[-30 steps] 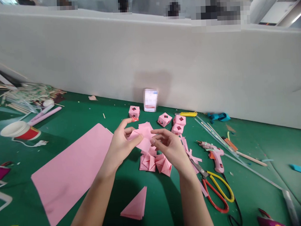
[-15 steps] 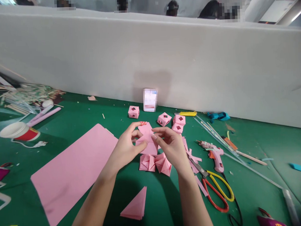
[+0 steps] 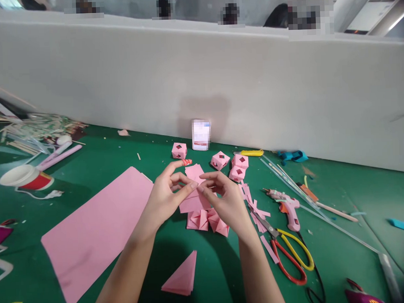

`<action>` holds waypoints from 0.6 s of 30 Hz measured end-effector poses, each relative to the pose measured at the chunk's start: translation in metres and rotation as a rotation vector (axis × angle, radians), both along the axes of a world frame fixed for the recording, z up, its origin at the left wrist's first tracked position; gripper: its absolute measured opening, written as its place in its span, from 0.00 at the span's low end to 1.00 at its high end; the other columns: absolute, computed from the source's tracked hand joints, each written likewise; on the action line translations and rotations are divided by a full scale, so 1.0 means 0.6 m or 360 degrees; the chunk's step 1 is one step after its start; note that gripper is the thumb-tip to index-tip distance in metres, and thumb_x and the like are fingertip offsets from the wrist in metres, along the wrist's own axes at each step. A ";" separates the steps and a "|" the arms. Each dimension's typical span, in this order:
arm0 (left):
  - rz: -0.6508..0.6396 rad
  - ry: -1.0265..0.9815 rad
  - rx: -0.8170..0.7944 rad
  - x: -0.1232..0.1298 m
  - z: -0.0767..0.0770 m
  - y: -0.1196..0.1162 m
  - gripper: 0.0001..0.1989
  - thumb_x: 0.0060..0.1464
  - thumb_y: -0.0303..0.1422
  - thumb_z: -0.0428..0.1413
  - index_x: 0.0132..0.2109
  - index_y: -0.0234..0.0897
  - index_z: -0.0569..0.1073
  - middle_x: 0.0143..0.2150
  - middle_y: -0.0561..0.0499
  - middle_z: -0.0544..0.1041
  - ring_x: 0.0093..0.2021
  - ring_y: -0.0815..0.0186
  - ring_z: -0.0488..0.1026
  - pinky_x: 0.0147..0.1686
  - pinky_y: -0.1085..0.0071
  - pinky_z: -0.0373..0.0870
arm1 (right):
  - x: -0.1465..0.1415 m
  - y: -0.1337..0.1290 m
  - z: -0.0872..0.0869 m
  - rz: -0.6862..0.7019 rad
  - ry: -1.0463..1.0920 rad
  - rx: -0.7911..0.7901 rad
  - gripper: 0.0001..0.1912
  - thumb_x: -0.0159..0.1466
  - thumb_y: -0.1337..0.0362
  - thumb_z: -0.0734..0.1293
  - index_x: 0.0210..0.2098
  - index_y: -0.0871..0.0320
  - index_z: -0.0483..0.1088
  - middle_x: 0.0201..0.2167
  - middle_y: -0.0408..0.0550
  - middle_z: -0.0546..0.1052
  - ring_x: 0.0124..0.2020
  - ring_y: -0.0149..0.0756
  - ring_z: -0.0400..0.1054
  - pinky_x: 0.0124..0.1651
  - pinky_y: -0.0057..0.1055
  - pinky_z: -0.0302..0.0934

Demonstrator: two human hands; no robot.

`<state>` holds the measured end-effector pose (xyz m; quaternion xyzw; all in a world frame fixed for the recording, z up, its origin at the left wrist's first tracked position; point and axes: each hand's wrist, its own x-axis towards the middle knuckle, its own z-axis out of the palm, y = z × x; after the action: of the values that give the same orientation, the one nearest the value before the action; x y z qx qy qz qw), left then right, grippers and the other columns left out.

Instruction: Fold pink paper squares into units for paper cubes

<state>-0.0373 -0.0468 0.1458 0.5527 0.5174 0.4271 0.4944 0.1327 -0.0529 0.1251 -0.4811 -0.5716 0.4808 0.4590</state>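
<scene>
Pink paper (image 3: 192, 205) pinched by left fingers (image 3: 180, 177) and right fingers (image 3: 216, 176), near folded pink pieces (image 3: 198, 220).

room between folded triangle (image 3: 182, 277) and right forearm (image 3: 259, 269), scissors (image 3: 273, 232) beyond, paper cubes (image 3: 220, 161) ahead

On the green bench (image 3: 105, 150) a lit phone (image 3: 201, 134) stands before the pale partition (image 3: 120, 79), a yellow cutter (image 3: 252, 153) and pink glue gun (image 3: 292, 212) to its right, a red-and-white cup (image 3: 37, 180) well to its left.

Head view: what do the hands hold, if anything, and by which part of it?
The left hand and right hand pinch pink paper; the gripped part is hidden.
</scene>
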 end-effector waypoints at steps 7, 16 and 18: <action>0.0137 -0.0117 0.0024 0.010 -0.005 -0.003 0.27 0.53 0.36 0.66 0.58 0.41 0.66 0.31 0.55 0.78 0.38 0.64 0.78 0.41 0.69 0.72 | 0.000 -0.003 0.001 -0.0090 0.0108 -0.0003 0.08 0.62 0.63 0.71 0.41 0.55 0.72 0.32 0.44 0.79 0.34 0.35 0.74 0.39 0.31 0.69; 0.0165 -0.0234 0.0011 0.012 -0.005 0.001 0.26 0.53 0.36 0.65 0.56 0.39 0.67 0.33 0.53 0.77 0.36 0.65 0.76 0.38 0.70 0.72 | 0.007 0.002 -0.002 -0.0149 0.0230 -0.0109 0.12 0.60 0.59 0.74 0.41 0.56 0.74 0.32 0.47 0.79 0.32 0.36 0.74 0.34 0.31 0.68; 0.0094 -0.0210 -0.0017 0.011 -0.006 0.002 0.26 0.53 0.37 0.65 0.57 0.39 0.67 0.36 0.52 0.79 0.39 0.64 0.77 0.40 0.70 0.72 | 0.007 0.002 -0.001 -0.0144 0.0247 -0.0116 0.13 0.59 0.59 0.74 0.41 0.56 0.74 0.32 0.46 0.79 0.31 0.35 0.73 0.33 0.30 0.67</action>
<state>-0.0308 -0.0457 0.1422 0.5052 0.5021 0.4743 0.5174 0.1366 -0.0519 0.1243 -0.4842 -0.4941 0.5158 0.5054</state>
